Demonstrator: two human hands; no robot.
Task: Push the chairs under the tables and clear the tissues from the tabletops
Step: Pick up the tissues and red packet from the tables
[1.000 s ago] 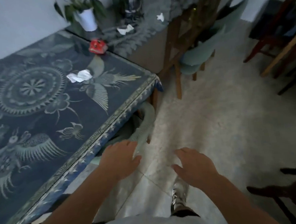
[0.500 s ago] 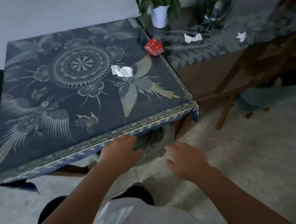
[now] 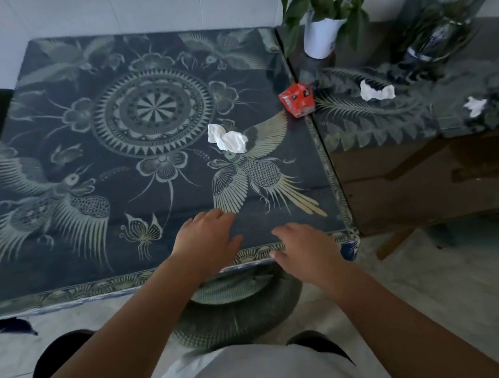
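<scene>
Reaching over the near edge of the patterned table, we hold our left hand and right hand flat, grip released, grasping nothing. A crumpled tissue lies mid-table; two more tissues sit on the neighbouring table. A green chair is tucked beneath the edge.

chair mostly hidden under table, perhaps tucked

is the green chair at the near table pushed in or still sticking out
Mostly pushed in: the green chair has its seat under the table edge, only its curved back showing. Both hands are above the tabletop.
</scene>
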